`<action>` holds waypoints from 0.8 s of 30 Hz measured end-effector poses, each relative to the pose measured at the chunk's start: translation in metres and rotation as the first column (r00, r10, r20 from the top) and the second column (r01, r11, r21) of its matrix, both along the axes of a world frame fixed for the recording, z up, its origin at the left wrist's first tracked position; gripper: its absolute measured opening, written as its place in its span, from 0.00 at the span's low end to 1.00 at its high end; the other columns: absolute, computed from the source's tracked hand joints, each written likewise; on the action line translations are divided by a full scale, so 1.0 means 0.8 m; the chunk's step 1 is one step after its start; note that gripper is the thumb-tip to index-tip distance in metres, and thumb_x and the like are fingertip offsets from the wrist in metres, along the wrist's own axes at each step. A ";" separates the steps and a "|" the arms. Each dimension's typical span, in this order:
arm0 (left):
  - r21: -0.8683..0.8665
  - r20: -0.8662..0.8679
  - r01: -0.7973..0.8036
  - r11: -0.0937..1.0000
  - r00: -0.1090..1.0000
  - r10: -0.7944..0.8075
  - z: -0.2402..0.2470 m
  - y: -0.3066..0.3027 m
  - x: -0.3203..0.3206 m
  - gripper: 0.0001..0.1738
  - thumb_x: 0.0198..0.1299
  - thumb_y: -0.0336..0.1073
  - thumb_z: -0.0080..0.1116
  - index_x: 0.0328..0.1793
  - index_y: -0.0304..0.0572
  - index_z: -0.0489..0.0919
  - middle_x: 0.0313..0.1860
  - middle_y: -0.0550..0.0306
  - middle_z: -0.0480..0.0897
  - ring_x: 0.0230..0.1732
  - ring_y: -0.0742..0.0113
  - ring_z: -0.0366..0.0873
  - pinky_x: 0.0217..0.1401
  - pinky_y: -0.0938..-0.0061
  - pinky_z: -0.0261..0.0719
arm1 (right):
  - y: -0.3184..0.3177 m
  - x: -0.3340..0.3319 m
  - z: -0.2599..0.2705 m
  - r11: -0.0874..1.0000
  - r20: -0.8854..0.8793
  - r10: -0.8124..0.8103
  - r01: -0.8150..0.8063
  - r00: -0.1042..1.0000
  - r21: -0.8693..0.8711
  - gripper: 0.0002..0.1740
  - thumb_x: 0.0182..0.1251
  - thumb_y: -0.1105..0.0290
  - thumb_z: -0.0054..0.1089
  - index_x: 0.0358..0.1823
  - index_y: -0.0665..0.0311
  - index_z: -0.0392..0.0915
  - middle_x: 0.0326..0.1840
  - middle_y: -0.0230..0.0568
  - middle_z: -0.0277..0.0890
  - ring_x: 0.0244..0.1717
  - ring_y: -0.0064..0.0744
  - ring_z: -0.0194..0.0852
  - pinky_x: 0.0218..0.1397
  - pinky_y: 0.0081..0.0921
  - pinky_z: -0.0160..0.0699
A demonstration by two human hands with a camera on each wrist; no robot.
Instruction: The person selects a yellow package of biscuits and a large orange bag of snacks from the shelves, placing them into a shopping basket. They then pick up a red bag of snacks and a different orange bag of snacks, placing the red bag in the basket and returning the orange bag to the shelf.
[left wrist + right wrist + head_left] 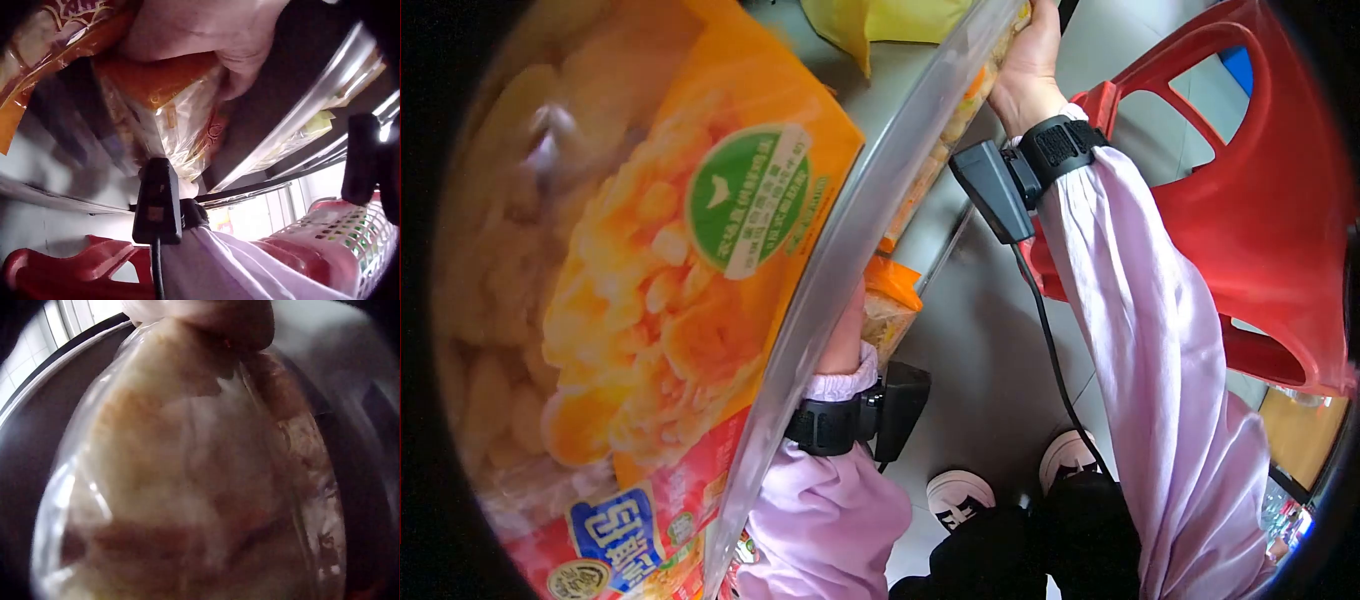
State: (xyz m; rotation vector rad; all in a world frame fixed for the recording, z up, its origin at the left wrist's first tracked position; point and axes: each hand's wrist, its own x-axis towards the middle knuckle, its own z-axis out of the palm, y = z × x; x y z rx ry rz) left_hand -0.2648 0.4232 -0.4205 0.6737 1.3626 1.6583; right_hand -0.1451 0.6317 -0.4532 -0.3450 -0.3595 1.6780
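In the left wrist view my left hand [200, 28] grips the orange top of a clear snack bag [178, 119], its thumb at the side; the head view shows only its wrist side [845, 335] beside the shelf edge. My right hand [1030, 70] holds a long clear and orange bag [935, 165] beyond the shelf edge, fingers partly hidden. From the right wrist, this hand [206, 319] lies against the top of a clear bag [187, 450], blurred. Another orange-topped bag [890, 300] shows near my left wrist.
A large orange snack package [690, 230] fills the left, behind the pale shelf edge [820, 260]. A red plastic chair [1250, 190] stands at the right. A yellow package [890, 20] lies at the top. In the left wrist view a basket [331, 237] stands lower right.
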 end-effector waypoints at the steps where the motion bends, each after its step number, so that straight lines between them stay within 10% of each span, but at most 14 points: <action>1: 0.001 -0.006 -0.001 1.000 1.000 0.001 0.001 -0.001 0.001 0.20 0.55 0.32 0.61 0.54 0.36 0.74 0.51 0.54 0.76 0.53 0.67 0.72 0.59 0.74 0.65 | -0.002 0.003 0.000 1.000 0.038 -0.011 0.012 0.999 -0.024 0.31 0.64 0.45 0.42 0.56 0.62 0.69 0.53 0.37 0.73 0.51 0.38 0.71 0.57 0.34 0.68; 13: -0.148 -0.053 0.073 0.986 0.995 -0.082 0.029 0.020 0.018 0.22 0.52 0.29 0.63 0.54 0.38 0.73 0.51 0.55 0.76 0.51 0.69 0.73 0.58 0.74 0.67 | -0.020 0.022 -0.032 0.981 0.109 -0.176 0.183 0.978 -0.062 0.29 0.66 0.47 0.35 0.52 0.63 0.71 0.50 0.38 0.76 0.47 0.35 0.75 0.53 0.31 0.70; 17: -0.114 -0.461 0.090 0.989 0.877 -0.133 0.025 0.012 0.024 0.16 0.54 0.38 0.63 0.43 0.32 0.78 0.38 0.59 0.80 0.36 0.73 0.75 0.43 0.77 0.72 | -0.033 0.026 -0.072 0.962 0.113 -0.158 0.179 0.981 -0.204 0.30 0.65 0.44 0.37 0.52 0.64 0.71 0.51 0.39 0.75 0.49 0.35 0.74 0.55 0.31 0.69; 24: -0.078 -0.105 0.069 0.995 0.991 -0.077 0.041 0.012 0.035 0.16 0.53 0.27 0.62 0.48 0.32 0.74 0.42 0.56 0.77 0.41 0.73 0.75 0.47 0.77 0.72 | -0.029 0.040 -0.091 0.933 0.319 -0.274 0.331 0.907 -0.140 0.25 0.68 0.52 0.38 0.44 0.70 0.73 0.42 0.41 0.77 0.39 0.29 0.77 0.46 0.26 0.72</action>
